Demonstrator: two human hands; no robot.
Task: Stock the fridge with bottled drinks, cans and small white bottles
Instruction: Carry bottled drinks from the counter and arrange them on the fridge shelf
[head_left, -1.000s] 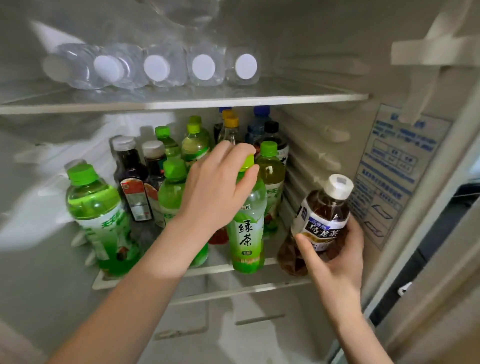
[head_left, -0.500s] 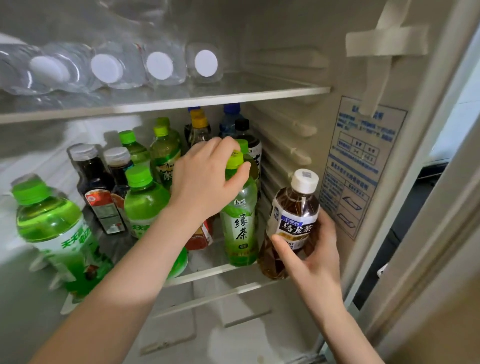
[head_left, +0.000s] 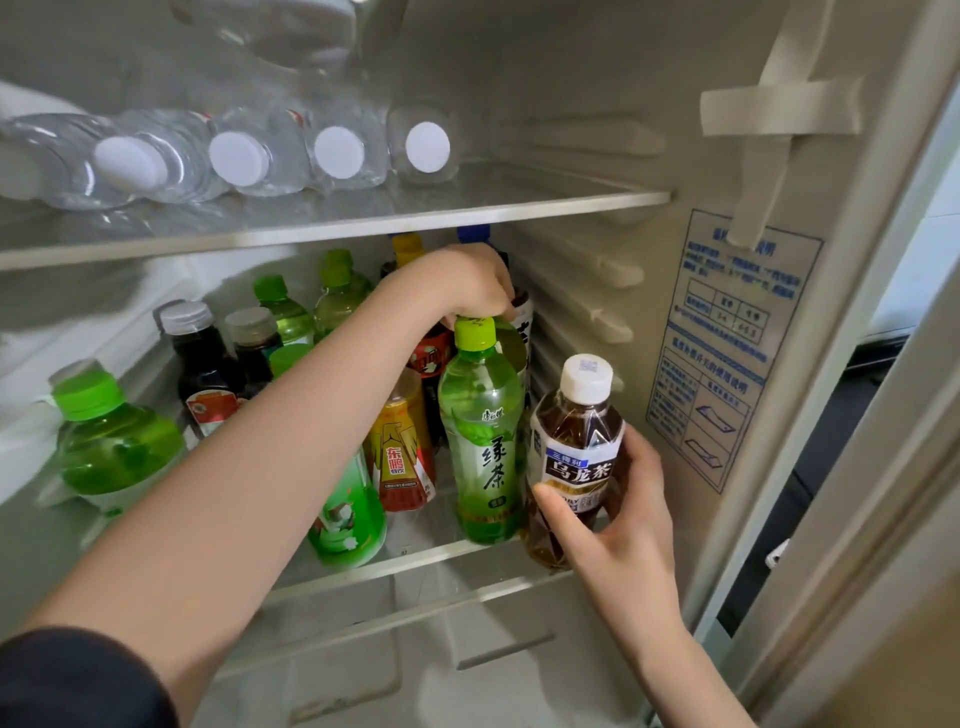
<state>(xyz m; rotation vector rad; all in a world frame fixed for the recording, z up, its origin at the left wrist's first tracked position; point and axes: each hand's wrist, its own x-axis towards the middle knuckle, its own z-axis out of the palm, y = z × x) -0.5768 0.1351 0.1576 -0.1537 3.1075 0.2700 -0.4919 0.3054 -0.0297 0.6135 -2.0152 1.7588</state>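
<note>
L hand (head_left: 467, 283) has let go of the green tea bottle (head_left: 483, 441) cap since half a sec ago. It's gone further in, now over the bottles behind it, toward the back right corner of the middle shelf (head_left: 415, 560). Fingers are curled downward, but can't tell what they're on, if anything, bc the green cap blocks it. Green tea bottle stands upright on its own at the shelf's front edge, right of centre.

R hand (head_left: 618, 519) has the same grip as before: thumb across the front, fingers wrapped round the back of the brown tea bottle (head_left: 576, 447), white cap up. That one's come in closer, now right against the green tea bottle at the front right corner. Its base is at the front edge, can't tell if it's actually sitting on the shelf.

Water bottles (head_left: 332, 150) lie on the upper shelf (head_left: 363, 227), caps facing out, no change.
</note>
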